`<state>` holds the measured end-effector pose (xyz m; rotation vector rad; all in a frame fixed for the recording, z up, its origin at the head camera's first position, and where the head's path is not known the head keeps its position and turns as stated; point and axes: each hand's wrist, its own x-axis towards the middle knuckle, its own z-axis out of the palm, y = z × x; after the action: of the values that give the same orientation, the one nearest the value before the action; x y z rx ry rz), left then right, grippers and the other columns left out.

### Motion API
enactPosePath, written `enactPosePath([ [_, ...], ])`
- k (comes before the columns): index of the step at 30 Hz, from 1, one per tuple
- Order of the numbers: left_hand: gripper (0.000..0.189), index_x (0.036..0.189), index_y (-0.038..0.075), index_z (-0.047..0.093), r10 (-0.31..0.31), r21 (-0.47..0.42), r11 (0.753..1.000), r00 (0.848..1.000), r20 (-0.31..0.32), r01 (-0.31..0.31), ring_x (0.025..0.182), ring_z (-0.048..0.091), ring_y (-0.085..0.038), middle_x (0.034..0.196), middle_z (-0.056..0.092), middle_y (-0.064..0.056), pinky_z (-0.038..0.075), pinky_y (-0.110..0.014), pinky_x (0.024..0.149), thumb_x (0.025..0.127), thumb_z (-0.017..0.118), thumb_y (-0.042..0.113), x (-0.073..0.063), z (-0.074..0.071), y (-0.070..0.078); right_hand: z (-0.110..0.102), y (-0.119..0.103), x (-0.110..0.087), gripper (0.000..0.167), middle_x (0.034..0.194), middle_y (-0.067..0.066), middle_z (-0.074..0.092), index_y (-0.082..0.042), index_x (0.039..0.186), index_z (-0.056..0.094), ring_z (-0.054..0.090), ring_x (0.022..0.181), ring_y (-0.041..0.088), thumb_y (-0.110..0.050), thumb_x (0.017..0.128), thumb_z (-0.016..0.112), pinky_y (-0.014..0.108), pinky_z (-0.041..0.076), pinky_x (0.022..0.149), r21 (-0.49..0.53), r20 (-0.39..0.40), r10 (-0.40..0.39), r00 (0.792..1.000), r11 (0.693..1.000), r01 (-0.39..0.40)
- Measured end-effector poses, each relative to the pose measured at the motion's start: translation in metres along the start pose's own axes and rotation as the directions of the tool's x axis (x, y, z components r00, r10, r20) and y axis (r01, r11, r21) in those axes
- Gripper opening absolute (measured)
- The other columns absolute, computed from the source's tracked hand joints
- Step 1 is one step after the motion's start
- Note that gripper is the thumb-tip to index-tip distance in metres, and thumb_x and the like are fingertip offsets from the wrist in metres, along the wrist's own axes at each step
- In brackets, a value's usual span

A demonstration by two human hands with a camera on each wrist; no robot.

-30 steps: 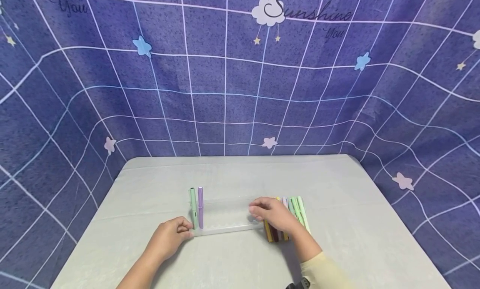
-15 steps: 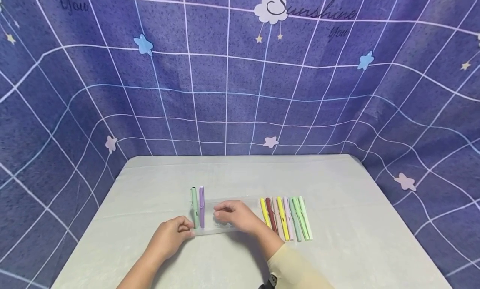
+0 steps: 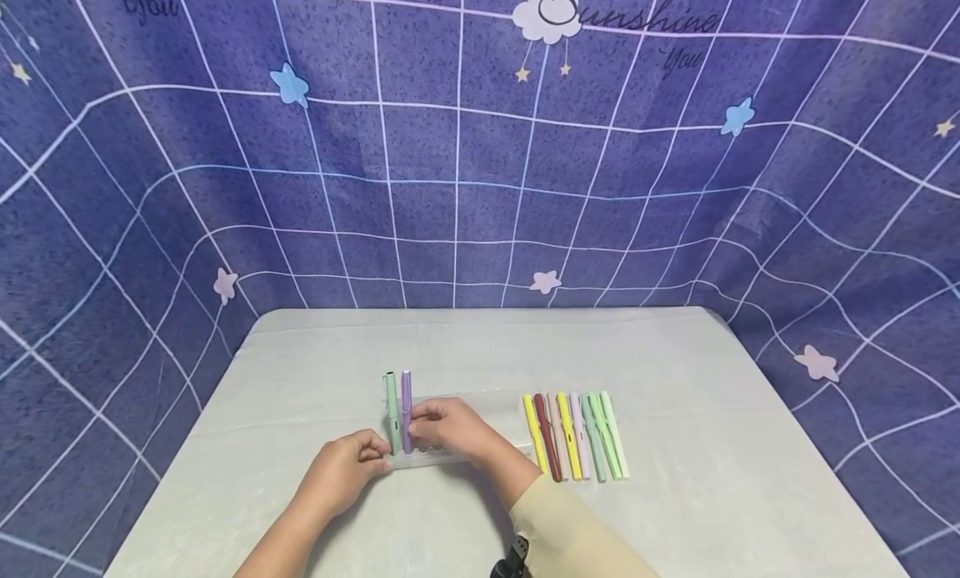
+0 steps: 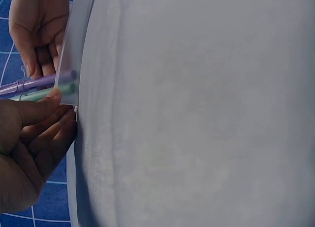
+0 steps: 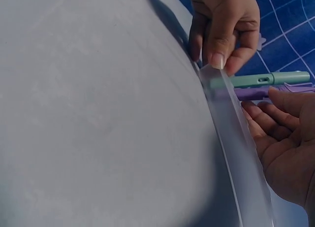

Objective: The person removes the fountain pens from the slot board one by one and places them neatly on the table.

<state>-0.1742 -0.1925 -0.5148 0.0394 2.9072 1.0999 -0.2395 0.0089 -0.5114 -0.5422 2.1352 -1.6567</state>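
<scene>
A clear plastic pen tray [image 3: 480, 407] lies on the table. My left hand [image 3: 348, 471] pinches its left front corner, with the thumb on the edge, as the left wrist view also shows. At the tray's left end a green pen [image 3: 393, 415] and a purple pen [image 3: 407, 394] stand side by side. My right hand [image 3: 450, 428] is just right of the purple pen, its fingertips at the barrel. In the right wrist view the thumb [image 5: 280, 96] overlaps the purple pen and the other fingers are loosely bent; no firm grip shows.
Right of the tray lies a row of several pens [image 3: 573, 436] in yellow, dark red, beige, lilac and greens. The table [image 3: 675, 528] has a pale cover. A purple-blue curtain [image 3: 480, 186] with a grid pattern stands behind it and along both sides.
My right hand has moved left from beside the pen row, across the tray to the purple pen, uncovering the row. My left hand stays at the tray corner.
</scene>
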Motion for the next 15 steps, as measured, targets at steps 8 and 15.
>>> enactPosePath([
  [8,0.015,0.090,0.021,0.069,0.002,-0.011,1.000,1.000,-0.001,-0.002,0.078,0.067,-0.006,0.081,0.072,0.012,0.056,-0.042,0.083,0.081,0.079,0.014,-0.0002,0.0000,0.0011,0.0066,-0.0006,0.0049,0.016,0.093,0.009,0.074,-0.003,0.103,0.070,0.070,0.079,0.020,-0.014,0.091,0.068,0.030,0.059,0.071,0.013,-0.006,0.038,0.999,0.999,-0.037],
  [15,0.015,0.090,0.022,0.069,0.004,0.009,1.000,1.000,-0.005,-0.004,0.077,0.066,-0.006,0.080,0.072,0.013,0.056,-0.042,0.082,0.080,0.079,0.016,0.0000,-0.0004,0.0009,0.0077,-0.0020,0.0025,0.012,0.090,0.011,0.074,-0.003,0.098,0.069,0.071,0.076,0.021,-0.013,0.091,0.068,0.030,0.059,0.069,0.003,-0.024,0.014,1.000,1.000,-0.014],
])
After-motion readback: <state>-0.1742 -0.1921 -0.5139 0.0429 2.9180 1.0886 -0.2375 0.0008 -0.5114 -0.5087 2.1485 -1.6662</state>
